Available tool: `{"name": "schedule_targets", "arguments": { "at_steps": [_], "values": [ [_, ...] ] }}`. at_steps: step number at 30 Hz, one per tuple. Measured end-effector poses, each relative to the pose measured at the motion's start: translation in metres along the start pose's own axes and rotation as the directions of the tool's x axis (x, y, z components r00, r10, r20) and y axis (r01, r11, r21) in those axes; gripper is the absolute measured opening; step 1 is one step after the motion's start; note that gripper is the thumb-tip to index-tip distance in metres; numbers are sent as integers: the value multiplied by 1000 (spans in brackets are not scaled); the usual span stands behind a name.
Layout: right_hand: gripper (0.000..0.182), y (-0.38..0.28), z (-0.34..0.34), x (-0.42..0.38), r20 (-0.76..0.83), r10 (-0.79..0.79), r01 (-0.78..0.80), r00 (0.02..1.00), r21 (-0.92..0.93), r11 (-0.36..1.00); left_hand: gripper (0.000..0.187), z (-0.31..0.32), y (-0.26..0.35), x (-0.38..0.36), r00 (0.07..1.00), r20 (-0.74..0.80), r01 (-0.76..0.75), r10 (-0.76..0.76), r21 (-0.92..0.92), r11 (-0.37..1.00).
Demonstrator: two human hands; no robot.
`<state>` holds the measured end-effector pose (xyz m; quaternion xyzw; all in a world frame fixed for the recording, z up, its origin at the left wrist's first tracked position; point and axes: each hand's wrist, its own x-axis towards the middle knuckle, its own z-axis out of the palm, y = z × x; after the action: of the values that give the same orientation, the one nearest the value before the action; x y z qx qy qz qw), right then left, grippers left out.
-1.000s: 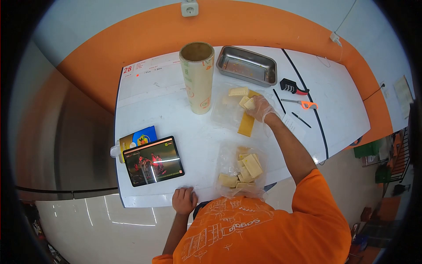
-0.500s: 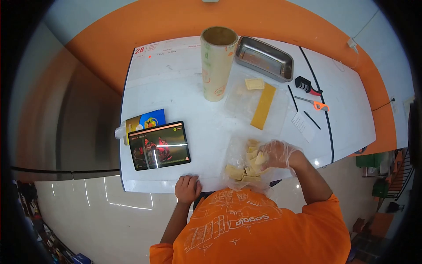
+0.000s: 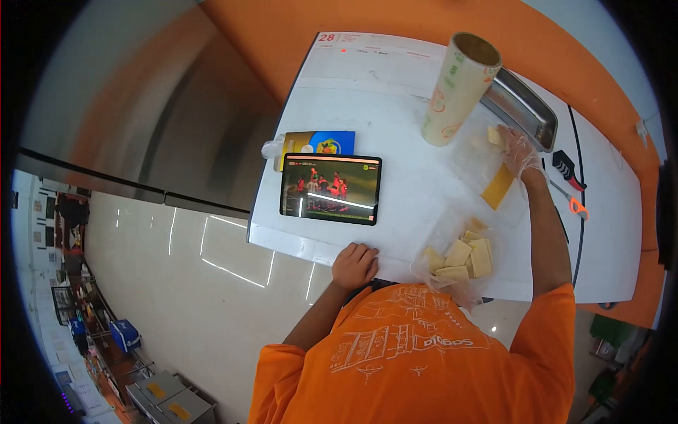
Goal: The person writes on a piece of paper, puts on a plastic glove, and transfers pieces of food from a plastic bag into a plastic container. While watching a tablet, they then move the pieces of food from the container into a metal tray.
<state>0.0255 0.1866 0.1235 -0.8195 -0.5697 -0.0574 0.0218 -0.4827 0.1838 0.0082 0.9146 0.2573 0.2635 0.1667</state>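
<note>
My right hand, in a clear plastic glove, is at the far end of a clear plastic sheet. Its fingers are closed at a pale yellow flat square piece; part of the piece is hidden by them. A darker yellow strip lies on the sheet just below this hand. Nearer my body, an open clear plastic bag holds several similar pale yellow pieces. My bare left hand rests on the table's front edge, fingers curled in and nothing visible in them.
A tablet playing a video lies left, with a blue and yellow packet behind it. A tall roll of wrap stands before a metal tray. To the right lie a black-and-red sharpener and orange-handled scissors.
My right hand has left the bag of pieces and moved away from my body to the square on the sheet. The view has swung left; my left hand stays at the edge.
</note>
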Motion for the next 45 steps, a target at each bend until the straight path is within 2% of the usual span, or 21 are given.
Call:
{"name": "schedule_targets", "arguments": {
  "at_steps": [1,4,7,11,13,15,18,20,23,24,25,26,28,30,31,33,35,37,40,42,45],
  "values": [
    [56,-3,-6,4,158,64,-61,985,-28,998,26,0,0,-1,1000,4,-3,3,-1,1000],
    [55,-16,-22,6,258,125,-127,958,-9,992,26,0,0,-1,1000,-3,0,0,-7,1000],
    [49,1,-6,-5,119,11,-19,993,64,998,26,-1,1,0,1000,-12,2,-2,-11,1000],
    [44,-12,-19,-48,71,54,-66,996,168,984,27,-1,0,0,1000,-18,2,-2,-11,1000],
    [49,-18,-20,-87,74,129,-149,989,404,903,27,-2,0,0,1000,0,6,-6,-5,1000],
    [54,-26,-35,-131,135,-46,-17,990,434,901,24,-2,0,0,1000,9,10,-10,-1,1000],
    [55,-73,-94,-168,339,-140,-88,930,576,813,22,-2,2,0,999,28,30,-30,-17,999],
    [55,-93,-98,-193,362,-99,-90,927,472,877,25,-2,2,2,998,27,57,-55,-61,997],
    [57,-95,-93,-222,294,-111,-7,949,373,928,29,-16,15,15,983,103,175,-153,-260,950],
    [54,-91,-93,-229,188,-99,18,977,394,919,38,-20,20,18,970,159,232,-183,-395,889],
    [52,-90,-94,-234,79,-85,46,993,412,910,38,-29,29,28,969,163,238,-187,-391,889],
    [52,-90,-102,-238,81,-88,46,993,416,908,44,-38,38,40,977,192,169,-91,-443,880],
    [49,-91,-127,-244,326,22,-202,945,530,823,50,-52,58,65,976,218,107,4,-493,864],
    [48,-97,-137,-254,413,-30,-245,910,596,765,60,-56,74,84,924,350,72,157,-560,825],
    [48,-101,-139,-259,490,-89,-293,867,646,705,60,-54,77,90,925,349,73,153,-554,829],
    [47,-110,-135,-267,517,-136,-276,845,640,717,62,-50,81,99,888,369,-41,273,-528,848],
    [46,-119,-124,-276,576,-215,-247,789,617,747,51,-45,87,102,888,363,-65,281,-505,861],
    [34,-112,-107,-289,547,-243,-188,801,616,765,42,-32,89,98,835,430,-160,344,-409,898],
    [18,-110,-94,-290,439,-227,-70,869,564,823,34,-17,95,98,806,512,-139,297,-324,936],
    [11,-110,-89,-287,299,5,-185,954,577,795,34,-11,96,101,771,579,-117,267,-284,952],
    [10,-100,-56,-276,132,140,-189,981,535,824,33,-4,96,106,780,609,1,141,-227,974]
  ]
}}
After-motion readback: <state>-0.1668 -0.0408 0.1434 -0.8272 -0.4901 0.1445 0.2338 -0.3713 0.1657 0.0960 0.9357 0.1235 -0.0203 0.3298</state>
